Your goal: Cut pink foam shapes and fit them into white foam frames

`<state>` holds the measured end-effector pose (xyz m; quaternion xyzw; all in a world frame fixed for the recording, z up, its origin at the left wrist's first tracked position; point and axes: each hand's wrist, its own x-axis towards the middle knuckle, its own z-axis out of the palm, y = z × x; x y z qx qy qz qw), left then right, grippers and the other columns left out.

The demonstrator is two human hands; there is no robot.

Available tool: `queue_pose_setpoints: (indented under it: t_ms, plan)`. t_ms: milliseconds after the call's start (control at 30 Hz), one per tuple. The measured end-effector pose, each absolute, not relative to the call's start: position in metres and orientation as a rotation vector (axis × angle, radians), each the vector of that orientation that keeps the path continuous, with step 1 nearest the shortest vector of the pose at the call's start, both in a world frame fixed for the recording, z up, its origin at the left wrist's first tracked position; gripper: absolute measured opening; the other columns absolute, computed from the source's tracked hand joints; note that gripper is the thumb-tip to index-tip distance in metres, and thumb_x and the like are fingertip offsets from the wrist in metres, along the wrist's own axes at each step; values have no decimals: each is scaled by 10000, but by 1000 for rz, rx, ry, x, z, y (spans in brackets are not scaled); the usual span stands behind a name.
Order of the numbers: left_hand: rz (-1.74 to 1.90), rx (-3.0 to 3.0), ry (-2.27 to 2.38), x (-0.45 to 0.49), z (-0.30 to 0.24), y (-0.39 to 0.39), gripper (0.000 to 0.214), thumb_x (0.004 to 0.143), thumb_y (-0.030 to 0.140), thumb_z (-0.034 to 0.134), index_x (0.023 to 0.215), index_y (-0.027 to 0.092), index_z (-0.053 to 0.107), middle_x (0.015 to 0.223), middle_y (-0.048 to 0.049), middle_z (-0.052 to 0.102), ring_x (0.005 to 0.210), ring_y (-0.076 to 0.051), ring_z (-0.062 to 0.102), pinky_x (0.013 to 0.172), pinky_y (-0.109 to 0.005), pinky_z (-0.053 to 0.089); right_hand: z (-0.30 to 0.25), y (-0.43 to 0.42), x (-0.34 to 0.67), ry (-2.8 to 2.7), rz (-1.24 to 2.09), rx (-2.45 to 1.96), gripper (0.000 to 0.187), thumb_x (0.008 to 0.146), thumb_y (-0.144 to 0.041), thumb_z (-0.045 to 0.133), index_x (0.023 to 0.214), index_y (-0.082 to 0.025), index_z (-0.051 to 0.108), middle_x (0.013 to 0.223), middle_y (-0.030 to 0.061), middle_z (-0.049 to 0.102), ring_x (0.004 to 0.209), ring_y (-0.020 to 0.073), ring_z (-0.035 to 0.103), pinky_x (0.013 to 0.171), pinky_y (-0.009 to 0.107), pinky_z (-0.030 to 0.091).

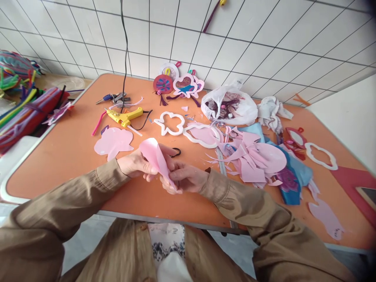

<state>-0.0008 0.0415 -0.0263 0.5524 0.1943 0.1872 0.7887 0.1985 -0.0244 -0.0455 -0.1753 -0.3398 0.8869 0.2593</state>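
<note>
Beyond the left edge of the counter (67,164) lie bundled pipe cleaners (32,113). Toward the far left corner are keys (116,98), then a pink cutout (114,141) and a yellow glue gun (125,116) with its black cord. Over the near middle, raised off the counter, is a curled pink sheet (157,156): the left grip (136,162) holds its upper side, and the right grip (186,177) closes on its lower end. Just beyond them are white frames (178,131) and a black ring (176,152); ornaments (163,84) sit at the far edge. Rightward, a white bag (249,109) and pink scraps (249,156) crowd the space, the scraps overlapping blue material (289,188). Toward the near right corner, a pink piece (324,217) bears dark marks too small to read, near a red panel (355,188) at the right edge
</note>
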Motion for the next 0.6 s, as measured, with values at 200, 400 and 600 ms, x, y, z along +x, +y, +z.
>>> queue_pose_setpoints:
  t_ms: [200,400,600]
  plan:
    - [553,1106,407,5,-15,44,540,665,484,923,1030,121,761,610,-3,659,397,-48,410,445,-229,334,-30,-20,203,-1017,2263,-702,565,713,-654,851,837,-117,726,577,-1,648,455,88,549,420,202,381]
    - [696,1066,524,7,-6,49,486,621,410,956,922,135,692,655,34,599,404,-13,327,411,-207,200,-20,-16,212,-1173,1726,-1155,584,821,-734,677,819,-150,677,661,44,705,476,117,614,417,215,347]
    - [650,1025,567,8,-5,48,424,623,368,969,789,126,663,553,48,520,417,-19,328,414,-212,170,-8,-23,210,-1496,1209,-1141,366,835,-520,741,869,-157,720,770,59,724,672,160,673,586,265,511]
